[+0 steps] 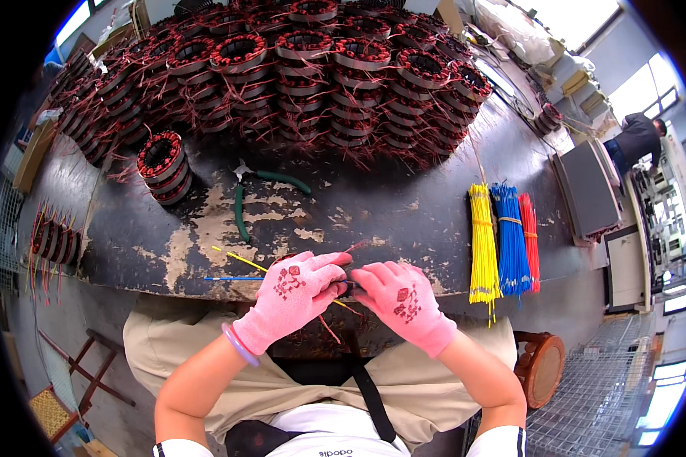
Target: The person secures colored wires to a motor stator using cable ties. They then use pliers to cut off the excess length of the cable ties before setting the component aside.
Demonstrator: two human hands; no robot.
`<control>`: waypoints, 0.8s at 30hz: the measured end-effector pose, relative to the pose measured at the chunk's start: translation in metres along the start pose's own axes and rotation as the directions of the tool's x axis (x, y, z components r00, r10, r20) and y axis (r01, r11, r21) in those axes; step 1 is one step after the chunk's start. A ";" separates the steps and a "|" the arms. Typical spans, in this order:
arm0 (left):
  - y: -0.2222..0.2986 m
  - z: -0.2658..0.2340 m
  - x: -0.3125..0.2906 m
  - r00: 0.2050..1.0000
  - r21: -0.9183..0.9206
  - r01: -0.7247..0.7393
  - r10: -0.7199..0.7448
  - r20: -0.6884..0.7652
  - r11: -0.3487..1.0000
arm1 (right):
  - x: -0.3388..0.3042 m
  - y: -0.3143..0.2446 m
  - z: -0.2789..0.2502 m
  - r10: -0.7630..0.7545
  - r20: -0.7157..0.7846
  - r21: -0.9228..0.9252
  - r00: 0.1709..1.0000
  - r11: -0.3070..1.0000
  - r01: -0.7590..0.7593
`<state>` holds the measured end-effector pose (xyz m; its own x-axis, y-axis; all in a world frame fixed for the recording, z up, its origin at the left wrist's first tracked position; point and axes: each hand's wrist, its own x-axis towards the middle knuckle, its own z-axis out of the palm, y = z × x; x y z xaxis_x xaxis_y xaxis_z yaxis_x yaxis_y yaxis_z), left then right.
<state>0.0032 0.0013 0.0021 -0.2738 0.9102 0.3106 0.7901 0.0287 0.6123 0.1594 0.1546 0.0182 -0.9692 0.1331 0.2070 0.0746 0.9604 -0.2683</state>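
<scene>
Both hands wear pink knit gloves. My left hand [293, 293] and my right hand [400, 297] meet at the table's near edge over a wound motor stator [344, 288], which they mostly hide. Each hand grips it and pinches thin copper wire ends. A yellow wire [240, 259] and a blue wire [232, 279] stick out leftward from under my left hand. Green-handled pliers [240, 209] lie beyond my hands on the worn dark table [358, 206].
Stacks of copper-wound stators [305, 68] fill the far half of the table; a short stack [162, 164] stands apart at left. Bundles of yellow [482, 244], blue [511, 240] and red wires [529, 236] lie at right. A wooden stool [540, 369] stands beside my right. A person [636, 141] bends far right.
</scene>
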 end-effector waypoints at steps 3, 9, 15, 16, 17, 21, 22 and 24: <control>0.000 0.000 0.001 1.000 0.009 -0.020 0.020 0.009 1.000 | 0.006 0.001 0.005 0.001 -0.033 0.126 0.999 0.992 0.004; 0.001 0.003 -0.002 0.996 -0.035 -0.087 0.087 0.012 0.996 | -0.004 0.002 -0.002 0.388 0.384 0.633 0.838 0.549 -0.545; -0.007 -0.009 -0.008 0.999 0.022 -0.005 0.005 -0.040 1.000 | -0.059 0.018 -0.009 0.364 0.104 0.175 0.926 0.909 -0.377; -0.007 -0.009 -0.007 0.999 0.016 -0.003 0.003 -0.037 1.000 | -0.057 0.010 -0.005 0.334 0.238 -0.009 0.912 0.940 -0.341; -0.006 -0.010 -0.007 0.999 0.011 0.000 0.001 -0.035 1.000 | -0.050 0.006 0.000 0.257 0.141 -0.028 0.956 0.966 -0.256; -0.007 -0.011 -0.006 0.999 0.007 0.035 -0.035 -0.010 0.999 | -0.004 -0.010 0.007 -0.163 -0.269 -0.220 0.949 0.970 0.104; -0.007 -0.010 -0.006 1.000 0.008 0.025 -0.025 -0.009 1.000 | 0.002 -0.007 0.012 -0.182 -0.252 -0.231 0.950 0.965 0.124; -0.008 -0.008 -0.007 1.000 0.005 0.010 -0.010 -0.011 1.000 | 0.009 -0.003 0.018 -0.222 -0.210 -0.251 0.952 0.954 0.167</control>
<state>-0.0059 -0.0088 0.0012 -0.2881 0.9051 0.3126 0.7902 0.0403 0.6115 0.1463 0.1484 0.0036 -0.8901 -0.0350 0.4543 -0.0319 0.9994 0.0146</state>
